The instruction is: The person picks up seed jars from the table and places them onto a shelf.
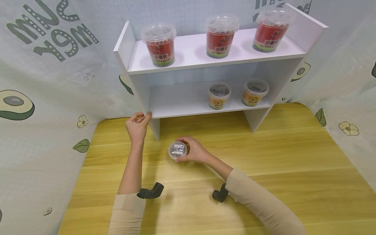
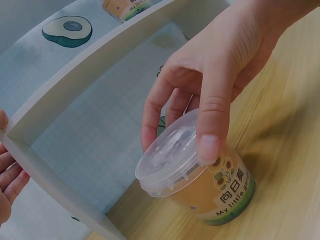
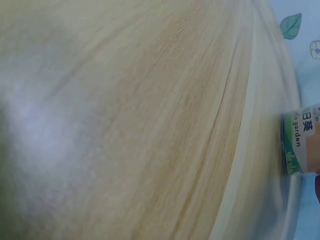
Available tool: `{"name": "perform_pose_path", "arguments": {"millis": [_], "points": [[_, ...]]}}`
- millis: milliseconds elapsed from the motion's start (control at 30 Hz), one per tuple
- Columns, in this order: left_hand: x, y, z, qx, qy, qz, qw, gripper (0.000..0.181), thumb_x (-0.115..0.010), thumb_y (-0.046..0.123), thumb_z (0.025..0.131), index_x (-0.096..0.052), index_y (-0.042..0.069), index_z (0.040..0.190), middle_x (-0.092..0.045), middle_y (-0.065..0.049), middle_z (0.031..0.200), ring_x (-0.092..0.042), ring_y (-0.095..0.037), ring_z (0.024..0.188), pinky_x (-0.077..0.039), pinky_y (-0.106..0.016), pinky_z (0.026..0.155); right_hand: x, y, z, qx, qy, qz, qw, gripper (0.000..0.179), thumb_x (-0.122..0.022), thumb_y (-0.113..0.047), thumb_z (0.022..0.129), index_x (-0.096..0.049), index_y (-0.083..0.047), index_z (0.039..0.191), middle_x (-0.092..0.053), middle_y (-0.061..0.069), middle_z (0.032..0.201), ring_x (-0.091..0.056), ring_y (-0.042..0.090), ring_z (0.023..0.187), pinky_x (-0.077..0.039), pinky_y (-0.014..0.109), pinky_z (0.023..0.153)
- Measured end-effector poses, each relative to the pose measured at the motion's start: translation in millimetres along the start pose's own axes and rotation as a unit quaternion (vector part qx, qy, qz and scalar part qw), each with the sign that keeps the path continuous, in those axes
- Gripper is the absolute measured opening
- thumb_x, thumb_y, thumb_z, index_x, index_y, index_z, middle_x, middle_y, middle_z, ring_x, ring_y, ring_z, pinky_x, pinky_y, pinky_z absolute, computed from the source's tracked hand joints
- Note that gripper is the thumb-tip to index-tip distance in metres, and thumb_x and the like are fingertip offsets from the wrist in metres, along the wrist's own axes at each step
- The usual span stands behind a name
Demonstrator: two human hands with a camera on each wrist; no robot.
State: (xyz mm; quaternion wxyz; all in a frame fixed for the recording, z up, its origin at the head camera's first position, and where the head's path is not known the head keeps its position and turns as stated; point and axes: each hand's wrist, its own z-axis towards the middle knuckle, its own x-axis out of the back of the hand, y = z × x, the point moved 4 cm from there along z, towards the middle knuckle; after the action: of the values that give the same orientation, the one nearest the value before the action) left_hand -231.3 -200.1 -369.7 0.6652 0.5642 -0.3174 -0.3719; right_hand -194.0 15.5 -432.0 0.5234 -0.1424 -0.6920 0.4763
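My right hand grips a small plastic tub from its right side, thumb and fingers around the lid. A clear lid and an orange sunflower label show on this tub in the left wrist view; only part of it appears at the right edge of the right wrist view. It is at or just above the wooden tabletop, in front of a white two-tier shelf. My left hand holds the shelf's left side panel at the lower board, thumb in front and fingers curled behind.
Two small sunflower tubs, one left and one right, stand on the lower board's right half. Three larger red tubs, including the middle one, line the upper board. A patterned cloth hangs behind the wooden table.
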Motion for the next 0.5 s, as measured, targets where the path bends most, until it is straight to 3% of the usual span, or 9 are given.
{"name": "perform_pose_path", "arguments": {"millis": [500], "points": [[0.8,0.5,0.1,-0.003,0.001,-0.007,1.0000,0.014,-0.076,0.013,0.073,-0.064,0.008,0.068,-0.063,0.016,0.056,-0.063,-0.001,0.056,-0.045,-0.016,0.049,24.7,-12.6,2.3,0.018,0.006,0.003,0.9998,0.072,-0.086,-0.027,0.061,-0.054,-0.010,0.122,-0.058,0.008,0.113,-0.055,0.026,0.103,-0.048,0.039,0.083]]}}
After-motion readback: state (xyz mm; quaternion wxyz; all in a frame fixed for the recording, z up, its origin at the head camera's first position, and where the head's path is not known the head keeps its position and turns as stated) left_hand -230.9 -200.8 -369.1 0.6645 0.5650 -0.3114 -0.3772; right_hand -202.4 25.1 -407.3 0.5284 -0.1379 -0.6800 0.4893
